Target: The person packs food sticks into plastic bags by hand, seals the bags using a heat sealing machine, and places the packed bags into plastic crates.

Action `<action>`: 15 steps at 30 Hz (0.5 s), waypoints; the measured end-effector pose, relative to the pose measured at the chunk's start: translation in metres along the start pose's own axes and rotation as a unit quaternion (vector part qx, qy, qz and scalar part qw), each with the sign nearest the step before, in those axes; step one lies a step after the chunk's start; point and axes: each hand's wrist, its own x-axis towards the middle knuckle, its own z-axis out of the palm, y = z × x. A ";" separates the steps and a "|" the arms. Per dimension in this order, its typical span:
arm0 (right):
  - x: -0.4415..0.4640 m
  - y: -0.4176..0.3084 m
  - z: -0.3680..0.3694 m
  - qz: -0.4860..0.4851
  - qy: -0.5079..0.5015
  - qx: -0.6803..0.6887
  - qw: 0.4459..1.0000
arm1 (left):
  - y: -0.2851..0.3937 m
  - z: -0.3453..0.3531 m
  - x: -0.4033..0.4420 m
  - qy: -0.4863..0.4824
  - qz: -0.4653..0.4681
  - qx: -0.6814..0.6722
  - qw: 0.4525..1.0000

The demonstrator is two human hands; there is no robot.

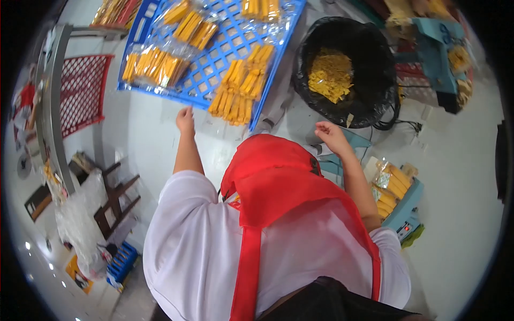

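My left hand (186, 121) is just below the near edge of a blue lattice crate (201, 101). Its fingers are curled together, and no object shows in them. Off to the right, my right hand (332, 137) hovers with fingers loosely bent and apart, holding nothing visible. Clear bags of yellow sticks (156, 65) lie in the crate, with another large bag (241, 85) along its right side. Beneath my right hand is a teal surface (356, 143). More bags of yellow sticks (393, 184) rest on a teal machine (404, 211) with a red display, beside my right forearm.
A bin lined with black plastic (369, 75) holds yellow scraps behind my right hand. Another teal machine (441, 59) and cables (409, 124) are at right. A red crate (83, 91), metal frame (56, 107), plastic sheeting (80, 219) and blue basket (123, 262) are at left.
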 end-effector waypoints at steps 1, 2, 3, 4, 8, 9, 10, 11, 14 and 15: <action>-0.005 -0.003 -0.001 0.024 -0.020 -0.034 0.999 | -0.001 -0.004 -0.004 0.021 -0.025 -0.059 0.998; -0.011 -0.005 -0.002 0.050 -0.033 -0.065 0.996 | -0.004 -0.007 0.000 0.024 -0.055 -0.152 0.987; -0.017 -0.004 0.000 0.046 -0.012 -0.057 0.997 | -0.003 -0.008 0.001 0.035 -0.064 -0.176 0.982; -0.026 -0.012 -0.001 0.035 -0.017 -0.083 0.996 | -0.012 -0.007 0.019 0.005 -0.072 -0.154 0.985; -0.046 -0.010 0.002 -0.015 0.043 -0.123 0.991 | 0.042 0.038 0.040 -0.088 -0.033 -0.192 0.977; -0.054 -0.014 0.005 -0.009 0.063 -0.096 0.993 | 0.071 0.057 0.032 -0.082 -0.035 -0.178 0.980; -0.063 -0.018 0.006 0.003 0.107 -0.070 0.992 | 0.080 0.073 0.047 -0.133 -0.017 -0.187 0.973; -0.073 -0.026 0.007 0.002 0.110 -0.055 0.992 | 0.105 0.089 0.037 -0.168 0.015 -0.162 0.972; -0.108 -0.044 0.017 -0.011 0.166 -0.011 0.986 | 0.164 0.144 0.022 -0.281 0.098 -0.118 0.947; -0.120 -0.042 0.020 0.000 0.203 -0.031 0.979 | 0.178 0.164 0.017 -0.336 0.137 -0.108 0.925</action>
